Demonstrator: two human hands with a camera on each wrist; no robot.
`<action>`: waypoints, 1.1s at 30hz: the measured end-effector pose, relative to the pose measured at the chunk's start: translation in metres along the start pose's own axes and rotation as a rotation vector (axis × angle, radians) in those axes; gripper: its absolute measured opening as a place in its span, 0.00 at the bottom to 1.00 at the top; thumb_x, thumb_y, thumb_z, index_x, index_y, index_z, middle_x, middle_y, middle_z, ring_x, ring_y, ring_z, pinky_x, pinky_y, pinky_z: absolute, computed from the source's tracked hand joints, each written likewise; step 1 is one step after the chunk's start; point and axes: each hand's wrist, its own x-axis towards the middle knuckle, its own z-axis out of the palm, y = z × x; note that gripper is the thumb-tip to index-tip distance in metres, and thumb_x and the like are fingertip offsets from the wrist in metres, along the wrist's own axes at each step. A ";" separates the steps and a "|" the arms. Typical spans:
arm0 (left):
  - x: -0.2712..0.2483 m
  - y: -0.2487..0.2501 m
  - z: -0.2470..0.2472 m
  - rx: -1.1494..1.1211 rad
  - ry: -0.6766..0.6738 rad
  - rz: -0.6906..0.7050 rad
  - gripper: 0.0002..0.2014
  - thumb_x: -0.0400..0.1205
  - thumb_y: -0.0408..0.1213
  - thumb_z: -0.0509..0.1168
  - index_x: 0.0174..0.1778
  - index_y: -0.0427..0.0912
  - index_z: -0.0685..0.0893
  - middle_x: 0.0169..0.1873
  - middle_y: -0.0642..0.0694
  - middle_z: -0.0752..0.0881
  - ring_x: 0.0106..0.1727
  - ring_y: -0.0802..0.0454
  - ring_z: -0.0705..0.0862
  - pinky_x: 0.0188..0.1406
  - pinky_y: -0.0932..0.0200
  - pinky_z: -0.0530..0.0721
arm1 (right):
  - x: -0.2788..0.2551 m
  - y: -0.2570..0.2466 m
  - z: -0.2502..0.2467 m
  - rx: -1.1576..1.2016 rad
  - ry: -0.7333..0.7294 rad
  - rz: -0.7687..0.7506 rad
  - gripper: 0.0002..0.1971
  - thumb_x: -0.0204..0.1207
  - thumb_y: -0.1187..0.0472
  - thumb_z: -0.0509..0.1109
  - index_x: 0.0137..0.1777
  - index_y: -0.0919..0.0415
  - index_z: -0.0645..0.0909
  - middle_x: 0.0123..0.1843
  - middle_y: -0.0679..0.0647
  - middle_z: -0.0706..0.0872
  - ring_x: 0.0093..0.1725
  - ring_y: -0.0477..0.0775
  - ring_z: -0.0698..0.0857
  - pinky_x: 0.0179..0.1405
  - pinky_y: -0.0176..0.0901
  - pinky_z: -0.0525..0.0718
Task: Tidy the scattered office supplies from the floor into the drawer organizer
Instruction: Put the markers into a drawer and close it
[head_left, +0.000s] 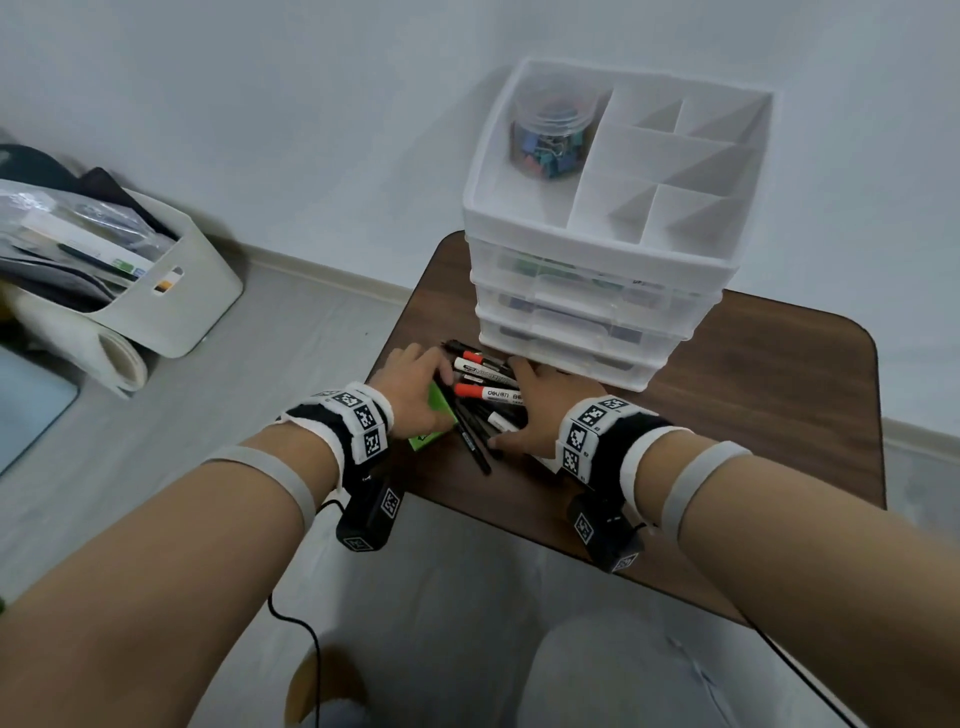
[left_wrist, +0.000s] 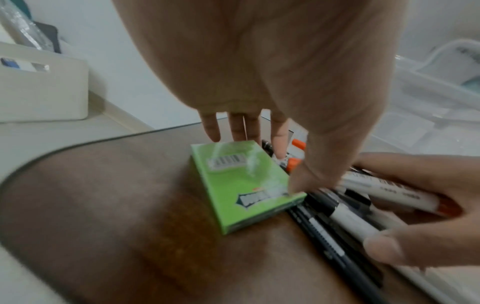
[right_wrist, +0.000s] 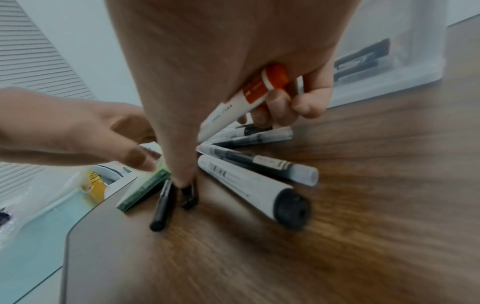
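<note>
A pile of white markers (head_left: 485, 392) with orange and black caps lies with black pens (head_left: 475, 447) on the brown low table (head_left: 753, 395), right in front of the white drawer organizer (head_left: 597, 244). My left hand (head_left: 415, 387) arches over a green box (left_wrist: 241, 185) beside the pile, fingers at its far end and thumb on its near right corner. My right hand (head_left: 540, 410) rests on the pile's right side. Its fingers curl round an orange-capped marker (right_wrist: 259, 88), and its thumb presses down among the black pens (right_wrist: 162, 205). All the organizer's drawers look closed.
In the organizer's open top tray stands a clear jar of coloured binder clips (head_left: 550, 140); the other compartments hold nothing. A white storage bin (head_left: 156, 312) full of items stands on the floor at left. A black cable (head_left: 306, 639) trails near my knee (head_left: 623, 675).
</note>
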 end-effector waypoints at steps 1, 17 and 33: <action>-0.002 -0.002 0.002 0.026 -0.024 0.007 0.26 0.62 0.49 0.78 0.53 0.56 0.75 0.56 0.50 0.71 0.60 0.47 0.70 0.60 0.49 0.77 | 0.002 -0.002 0.000 -0.015 -0.006 0.009 0.49 0.61 0.27 0.69 0.78 0.53 0.59 0.65 0.59 0.81 0.60 0.63 0.84 0.58 0.55 0.84; -0.005 -0.001 0.017 0.171 0.228 0.219 0.13 0.69 0.46 0.76 0.49 0.55 0.86 0.59 0.50 0.75 0.62 0.47 0.76 0.59 0.47 0.75 | 0.026 -0.018 -0.006 -0.007 -0.028 0.096 0.29 0.71 0.41 0.70 0.63 0.62 0.76 0.56 0.60 0.83 0.49 0.62 0.85 0.41 0.45 0.77; 0.001 0.001 0.021 -0.236 0.326 0.116 0.40 0.60 0.42 0.83 0.64 0.52 0.68 0.64 0.47 0.67 0.57 0.46 0.80 0.60 0.50 0.83 | 0.033 -0.043 0.001 -0.056 -0.010 0.196 0.32 0.68 0.46 0.76 0.67 0.62 0.72 0.64 0.60 0.81 0.64 0.61 0.78 0.52 0.53 0.79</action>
